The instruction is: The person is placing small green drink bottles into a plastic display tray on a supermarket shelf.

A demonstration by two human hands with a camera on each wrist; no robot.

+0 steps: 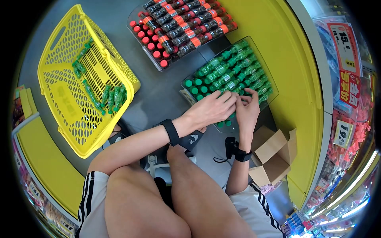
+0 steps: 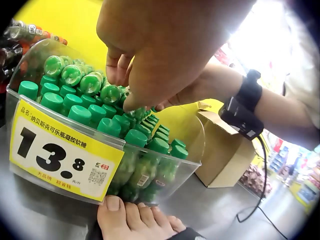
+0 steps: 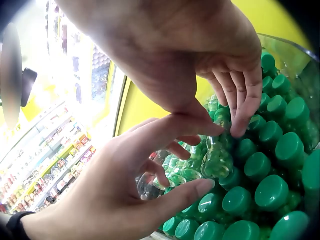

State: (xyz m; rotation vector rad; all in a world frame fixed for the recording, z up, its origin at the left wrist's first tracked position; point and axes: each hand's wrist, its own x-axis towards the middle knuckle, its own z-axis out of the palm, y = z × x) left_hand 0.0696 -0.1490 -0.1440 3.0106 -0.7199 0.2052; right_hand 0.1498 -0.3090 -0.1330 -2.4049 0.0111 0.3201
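Note:
A clear bin (image 2: 187,162) is packed with small green bottles (image 1: 214,71), some standing caps up, others lying in rows on top. Both hands meet above its near right part. My left hand (image 1: 212,108) reaches in from the left, thumb and index finger around a small green bottle (image 3: 217,161) in the right wrist view. From the other side my right hand (image 1: 247,113) pinches at the upper end of this bottle, fingers pointing down. The hands cover part of the bottle. A yellow price tag (image 2: 65,150) hangs on the bin's front.
A yellow basket (image 1: 133,75) with several green bottles inside stands on the left. Behind is a bin of dark bottles with red caps (image 1: 156,54). An opened cardboard box (image 1: 274,168) lies at right, against the yellow shelf base (image 1: 293,71). A bare foot (image 2: 132,220) is close to the bin.

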